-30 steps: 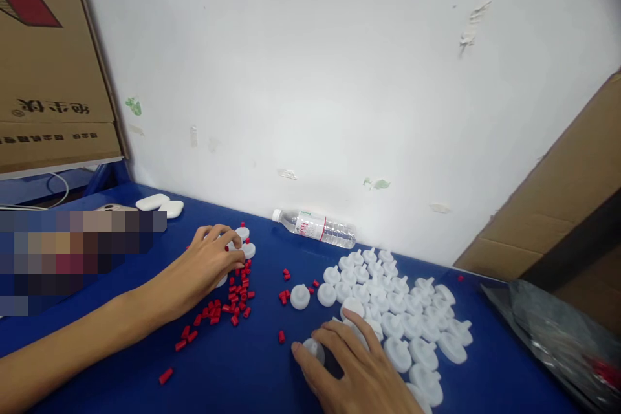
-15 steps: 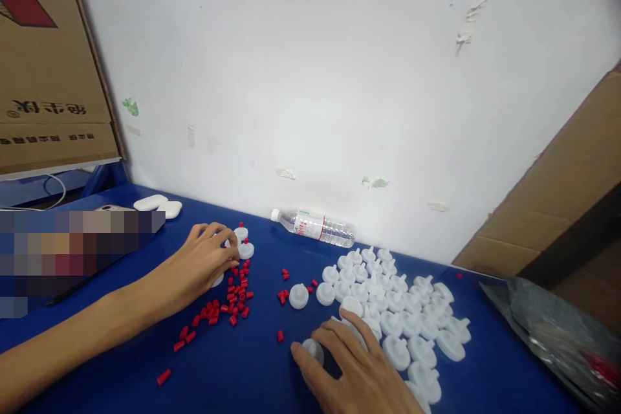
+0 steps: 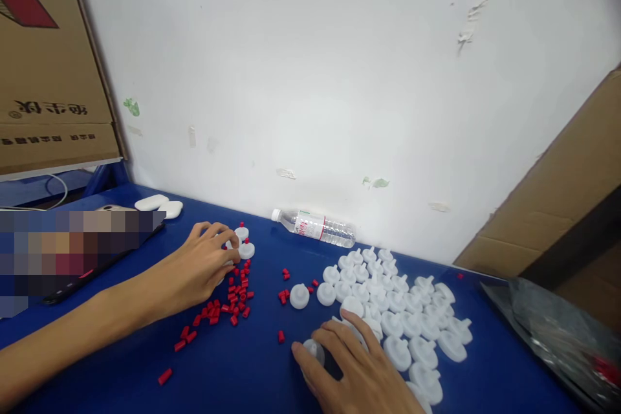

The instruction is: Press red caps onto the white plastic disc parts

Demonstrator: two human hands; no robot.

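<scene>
My left hand point(image 3: 206, 259) is over a small group of white spouted caps with red tips at the table's far left-centre. Its fingers are curled and pressed together, hiding whatever they hold; one red-tipped cap point(image 3: 246, 250) stands just right of the fingertips. Below that hand lie many small red tips point(image 3: 237, 297), loose on the table. My right hand point(image 3: 356, 362) rests at the near edge of a large pile of white spouted caps point(image 3: 395, 302). Between its thumb and index finger is one translucent white spouted cap point(image 3: 314, 350). A single white cap point(image 3: 299, 297) lies apart from the pile.
A clear water bottle point(image 3: 315, 226) lies on its side against the wall. White earbud cases point(image 3: 169, 209) and a blurred dark device point(image 3: 97, 273) are at left. A grey plastic bag point(image 3: 557, 330) lies at right; cardboard boxes point(image 3: 53, 77) flank the blue table point(image 3: 252, 369).
My left hand has shifted very slightly, and the white disc under its palm is now more covered. The right hand keeps its grip in the same place.
</scene>
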